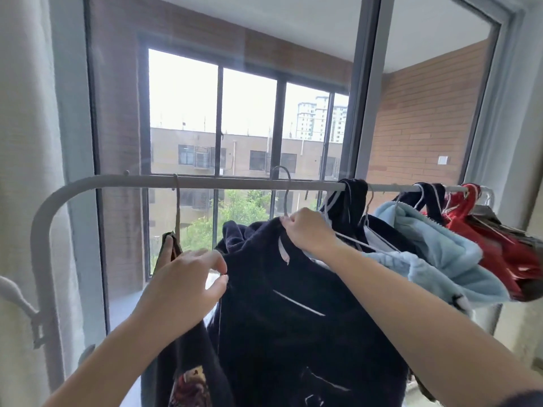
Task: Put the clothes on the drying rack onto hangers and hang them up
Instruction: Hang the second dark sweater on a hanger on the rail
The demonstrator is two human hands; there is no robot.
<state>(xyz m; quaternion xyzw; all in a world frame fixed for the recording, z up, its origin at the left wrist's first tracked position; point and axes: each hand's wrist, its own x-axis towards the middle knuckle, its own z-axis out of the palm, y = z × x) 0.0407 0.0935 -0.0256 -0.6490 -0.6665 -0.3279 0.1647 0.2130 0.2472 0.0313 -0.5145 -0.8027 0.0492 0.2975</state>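
Dark garment (288,304): thick, soft, plush fabric; probably heavy and floppy, so it will sag off anything but a firm hold. It hangs just below the rail, between the two hands.
Hanger (284,195): thin wire, hook raised level with the rail (205,181); whether it has caught is hard to tell.
Right hand (308,230): closed around the hanger neck at the collar, the best hold.
Left hand (188,280): loosely curled, thumb and finger pinching the garment's left edge.
Neighbours: pale blue fleece (432,254) and red garment (484,233) hang to the right.
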